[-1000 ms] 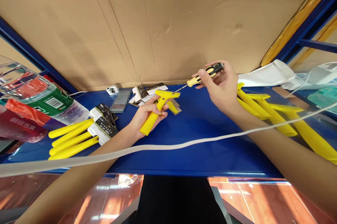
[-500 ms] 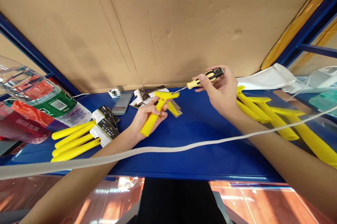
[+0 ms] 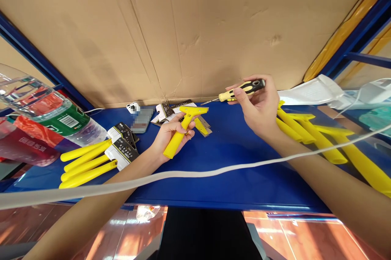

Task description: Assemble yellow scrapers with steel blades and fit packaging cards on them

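Note:
A yellow scraper (image 3: 176, 139) with a T-shaped head is held in my left hand (image 3: 166, 135), its handle slanting down to the left. My fingers wrap around it just below the head. My right hand (image 3: 262, 107) grips a yellow-and-black screwdriver (image 3: 236, 92), whose thin shaft points left. The screwdriver tip is just above the right end of the scraper head, apart from it. Behind the scraper lie a loose yellow scraper part (image 3: 200, 126) and several black-and-white packaging cards (image 3: 180, 107).
Several carded yellow scrapers (image 3: 87, 166) lie at the left, beside a large water bottle (image 3: 58, 115). More yellow scraper handles (image 3: 324, 142) rest under my right forearm. A white cable (image 3: 207, 173) crosses over the blue table (image 3: 214, 195). A phone (image 3: 142, 120) lies near the cardboard wall (image 3: 195, 36).
The screwdriver tip has lifted off the screw area of the scraper head, and my right hand has shifted slightly right. My left hand and the scraper have hardly moved.

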Available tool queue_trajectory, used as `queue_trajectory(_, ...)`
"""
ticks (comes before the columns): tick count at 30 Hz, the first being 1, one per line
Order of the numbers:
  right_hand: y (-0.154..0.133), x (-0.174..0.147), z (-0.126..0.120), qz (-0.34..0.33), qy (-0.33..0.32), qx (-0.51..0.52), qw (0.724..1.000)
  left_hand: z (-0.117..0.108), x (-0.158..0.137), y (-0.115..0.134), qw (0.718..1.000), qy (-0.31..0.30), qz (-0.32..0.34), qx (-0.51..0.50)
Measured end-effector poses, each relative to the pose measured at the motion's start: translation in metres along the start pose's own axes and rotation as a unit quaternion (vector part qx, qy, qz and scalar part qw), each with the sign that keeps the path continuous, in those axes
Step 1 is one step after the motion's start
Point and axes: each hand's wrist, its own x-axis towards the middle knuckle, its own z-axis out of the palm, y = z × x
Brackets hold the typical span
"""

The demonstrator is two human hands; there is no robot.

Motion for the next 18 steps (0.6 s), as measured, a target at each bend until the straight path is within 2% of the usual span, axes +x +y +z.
queue_trajectory(5,-0.003,0.002,-0.003,-0.027,0.016,-0.01,0.999,-0.004,0.0,-0.004,0.997,-0.019,0.029,0.068)
queue_trajectory(13,-0.004,-0.002,-0.004,-0.039,-0.015,-0.029,0.999,-0.011,0.003,-0.008,0.99,-0.064,0.043,0.118)
queue_trajectory(18,0.011,0.001,-0.007,-0.106,-0.054,-0.04,0.992,-0.012,0.005,-0.009,0.988,-0.066,0.054,0.126)
